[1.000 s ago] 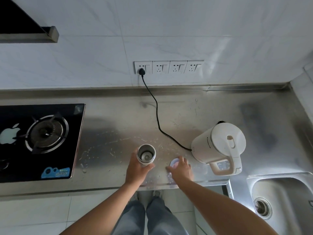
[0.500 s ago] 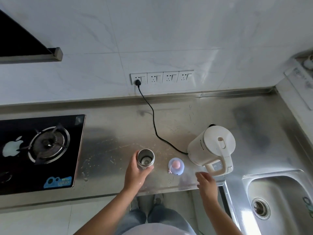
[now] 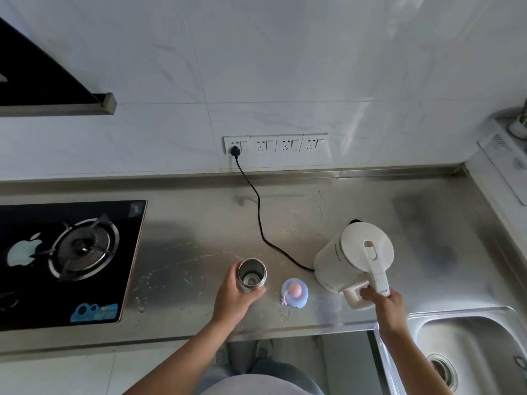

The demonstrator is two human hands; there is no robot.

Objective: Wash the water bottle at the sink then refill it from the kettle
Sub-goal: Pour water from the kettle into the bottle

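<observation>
Bottle [image 3: 252, 275] is stood upright and uncapped on the steel counter [image 3: 313, 212], near its front edge, mouth facing up; the inside looks empty or nearly so, though the depth is hard to read. It is gripped round the body by the left hand [image 3: 233, 299], fingers wrapped on the near side, presumably so it is steadied for the pour. Lid [image 3: 294, 291], pale blue with a pink knob, is laid flat just right of the bottle, apart from it and out of the pouring path. Kettle [image 3: 353, 262] is seated further right, lid shut, handle turned toward the person. The handle's lower end is closed on by the right hand [image 3: 385, 305], fingers curled under it; the kettle does not appear lifted yet. A black cord [image 3: 258, 206] is run from the kettle's base to the wall socket [image 3: 236, 143]. Water drops are scattered over the counter around the bottle, which suggests washing is done. Sink [image 3: 470, 352] lies at the right corner, hob [image 3: 71, 258] well to the left. Refilling is judged the step in hand; spillage past the narrow mouth is the main risk.
</observation>
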